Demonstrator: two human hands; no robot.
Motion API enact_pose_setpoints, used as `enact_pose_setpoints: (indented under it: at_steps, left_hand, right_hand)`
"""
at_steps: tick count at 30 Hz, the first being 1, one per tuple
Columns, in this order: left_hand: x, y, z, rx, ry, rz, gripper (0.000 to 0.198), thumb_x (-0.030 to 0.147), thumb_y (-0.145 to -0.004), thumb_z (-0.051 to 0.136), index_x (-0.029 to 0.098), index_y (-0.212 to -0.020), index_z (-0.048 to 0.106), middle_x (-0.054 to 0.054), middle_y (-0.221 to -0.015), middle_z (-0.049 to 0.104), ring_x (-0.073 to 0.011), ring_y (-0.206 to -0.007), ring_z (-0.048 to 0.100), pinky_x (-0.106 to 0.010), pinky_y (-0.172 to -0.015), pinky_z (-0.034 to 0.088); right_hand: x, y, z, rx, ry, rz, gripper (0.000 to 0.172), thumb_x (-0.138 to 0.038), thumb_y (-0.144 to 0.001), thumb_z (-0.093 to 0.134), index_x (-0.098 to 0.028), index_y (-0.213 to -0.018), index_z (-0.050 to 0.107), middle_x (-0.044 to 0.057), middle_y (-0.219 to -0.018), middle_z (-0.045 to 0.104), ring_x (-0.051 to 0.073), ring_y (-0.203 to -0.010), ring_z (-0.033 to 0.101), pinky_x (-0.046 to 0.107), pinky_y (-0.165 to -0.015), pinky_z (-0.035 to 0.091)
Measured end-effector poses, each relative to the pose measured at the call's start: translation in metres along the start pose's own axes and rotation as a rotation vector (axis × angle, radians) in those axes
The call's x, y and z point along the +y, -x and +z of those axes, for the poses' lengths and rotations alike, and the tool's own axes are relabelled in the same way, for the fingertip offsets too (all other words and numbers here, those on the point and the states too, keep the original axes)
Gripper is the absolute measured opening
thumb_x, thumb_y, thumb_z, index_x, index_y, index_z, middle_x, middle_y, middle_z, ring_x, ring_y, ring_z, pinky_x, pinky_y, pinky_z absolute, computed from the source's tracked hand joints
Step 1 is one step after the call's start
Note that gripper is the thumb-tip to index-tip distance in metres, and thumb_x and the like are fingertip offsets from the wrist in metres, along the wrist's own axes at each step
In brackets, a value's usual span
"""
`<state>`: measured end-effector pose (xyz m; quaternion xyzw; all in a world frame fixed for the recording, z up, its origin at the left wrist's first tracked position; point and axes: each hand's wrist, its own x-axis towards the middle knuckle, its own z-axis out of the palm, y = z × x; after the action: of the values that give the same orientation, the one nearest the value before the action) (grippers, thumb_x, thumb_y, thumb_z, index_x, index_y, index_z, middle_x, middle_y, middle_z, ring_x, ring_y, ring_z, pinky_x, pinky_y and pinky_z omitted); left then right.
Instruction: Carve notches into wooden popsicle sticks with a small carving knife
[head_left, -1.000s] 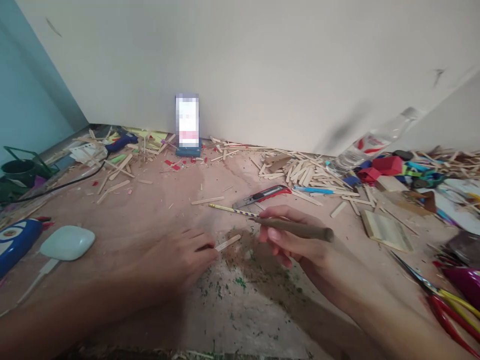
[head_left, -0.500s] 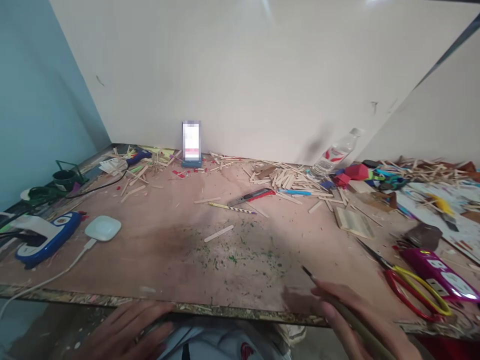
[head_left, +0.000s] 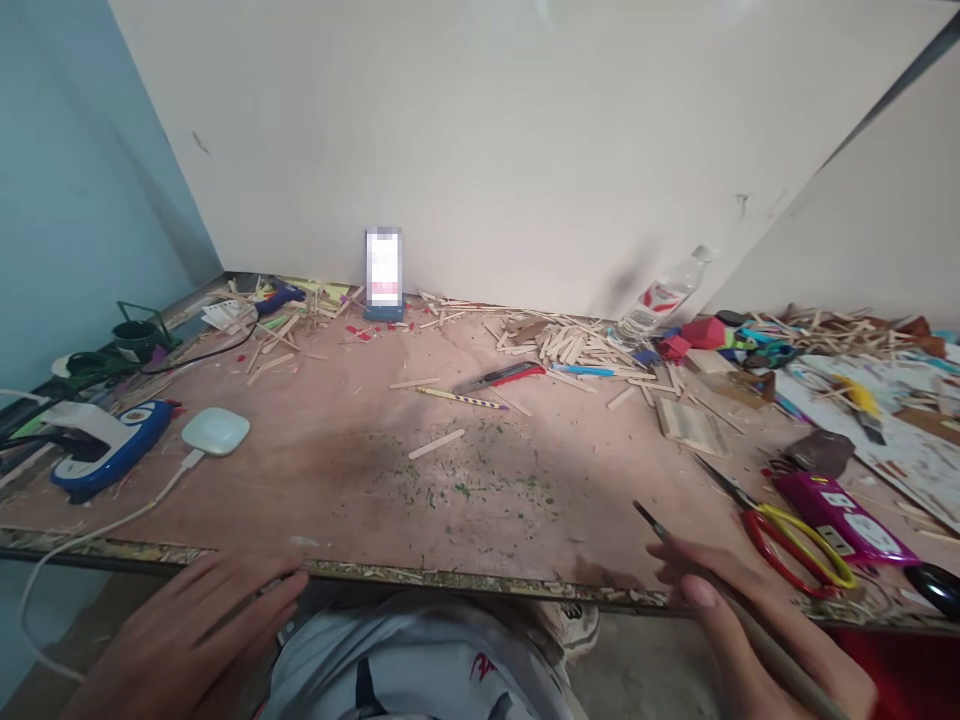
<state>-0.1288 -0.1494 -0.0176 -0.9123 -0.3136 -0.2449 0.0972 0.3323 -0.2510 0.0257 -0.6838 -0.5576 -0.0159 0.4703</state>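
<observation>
My right hand [head_left: 750, 625] is closed around a slim paintbrush-like tool [head_left: 720, 590] with an olive handle and a narrow dark tip. The tip points up and left, above the right front of the table. At the left front edge lies my left hand [head_left: 195, 630], its fingers stretched out and holding nothing. Scattered green bits [head_left: 465, 488] cover the middle of the tabletop [head_left: 322, 490]. Just behind them lie a flat wooden stick [head_left: 436, 443], a patterned pencil [head_left: 461, 398] and a red and black utility knife [head_left: 510, 374].
Red-and-yellow-handled scissors [head_left: 799, 545] and a magenta power strip [head_left: 844, 515] lie to the right. A pile of wooden sticks [head_left: 566, 342], a plastic bottle [head_left: 667, 292] and a propped phone [head_left: 384, 268] stand toward the back. A white charger [head_left: 216, 430] and blue power strip [head_left: 124, 455] sit left.
The view has shifted slightly. My right hand with the tool has moved right and a little up in the picture; my left hand has shifted left. Things on the table look unmoved.
</observation>
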Motion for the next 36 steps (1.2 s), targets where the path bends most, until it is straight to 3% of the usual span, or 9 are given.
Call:
enact_pose_setpoints:
  at_steps: [3,5,9,14,18,22,36]
  left_hand:
    - [0.014,-0.055,0.015,0.107,0.105,0.067,0.028,0.014,-0.111,0.046,0.025,-0.118,0.070,0.003,-0.111,0.083,-0.0153,-0.096,0.077,-0.032,-0.095,0.054]
    - [0.021,-0.083,0.030,0.087,0.140,0.055,0.024,0.020,-0.113,0.046,0.022,-0.123,0.068,-0.002,-0.119,0.082,-0.0176,-0.104,0.076,-0.033,-0.096,0.057]
    - [0.021,-0.114,0.058,0.064,0.128,0.035,0.028,0.031,-0.115,0.046,0.019,-0.130,0.067,-0.008,-0.132,0.078,-0.0212,-0.115,0.076,-0.036,-0.094,0.063]
    - [0.016,-0.118,0.074,-0.004,0.113,0.049,0.039,0.036,-0.116,0.044,0.013,-0.139,0.066,-0.016,-0.148,0.071,-0.0302,-0.130,0.072,-0.047,-0.099,0.063]
    - [0.016,-0.115,0.072,-0.184,0.200,0.005,0.043,0.039,-0.117,0.043,0.014,-0.145,0.064,-0.014,-0.160,0.061,-0.0317,-0.146,0.062,-0.055,-0.118,0.053]
    - [0.016,-0.117,0.065,-0.301,0.240,-0.013,0.044,0.037,-0.116,0.044,0.014,-0.150,0.061,-0.012,-0.165,0.056,-0.0314,-0.152,0.055,-0.058,-0.123,0.050]
    - [0.015,-0.117,0.062,-0.272,0.283,-0.021,0.039,0.033,-0.115,0.049,0.014,-0.147,0.062,-0.013,-0.162,0.058,-0.0303,-0.149,0.057,-0.058,-0.122,0.053]
  right_hand:
    - [-0.012,-0.020,0.039,-0.077,-0.110,-0.091,0.019,-0.033,-0.104,0.069,-0.027,-0.119,0.079,0.005,-0.107,0.085,0.021,-0.088,0.082,0.027,-0.075,0.068]
    - [-0.015,-0.025,0.063,-0.108,-0.131,-0.135,0.021,-0.032,-0.105,0.067,-0.027,-0.121,0.079,0.004,-0.108,0.086,0.021,-0.094,0.084,0.026,-0.080,0.069]
    - [-0.020,-0.032,0.088,-0.183,-0.129,-0.241,0.026,-0.027,-0.101,0.072,-0.029,-0.127,0.078,0.002,-0.117,0.085,0.020,-0.105,0.083,0.024,-0.093,0.067]
    - [-0.024,-0.029,0.087,-0.282,-0.091,-0.285,0.028,-0.020,-0.100,0.071,-0.027,-0.128,0.076,0.003,-0.115,0.085,0.017,-0.102,0.083,0.022,-0.089,0.066]
    - [-0.024,-0.021,0.089,-0.324,-0.061,-0.222,0.033,-0.017,-0.099,0.073,-0.026,-0.131,0.074,0.004,-0.119,0.082,0.018,-0.106,0.080,0.027,-0.095,0.064]
    - [-0.025,-0.019,0.093,-0.327,-0.070,-0.187,0.033,-0.015,-0.098,0.074,-0.025,-0.129,0.075,0.005,-0.120,0.082,0.017,-0.108,0.079,0.027,-0.095,0.063]
    - [-0.022,-0.023,0.090,-0.399,-0.118,-0.158,0.030,-0.019,-0.102,0.072,-0.027,-0.130,0.075,0.003,-0.121,0.083,0.016,-0.109,0.080,0.025,-0.092,0.063]
